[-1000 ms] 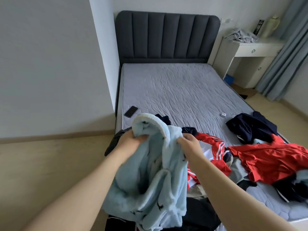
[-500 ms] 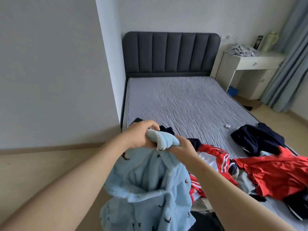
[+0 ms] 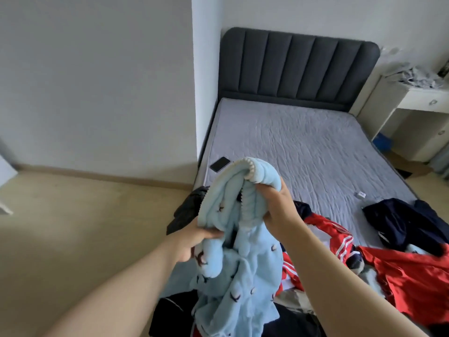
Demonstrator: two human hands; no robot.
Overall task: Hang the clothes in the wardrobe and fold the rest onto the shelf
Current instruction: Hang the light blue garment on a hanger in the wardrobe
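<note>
Both hands grip the light blue fleece top above the near bed clothes pile, left hand low, right hand high; best find the collar, shake flat before hanging.

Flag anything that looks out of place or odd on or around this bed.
A black phone lies loose near the left edge of the mattress. A dark garment droops off its near left corner toward the floor. Crumpled grey cloth is heaped on the white desk. Nothing looks damaged or spilled.
</note>
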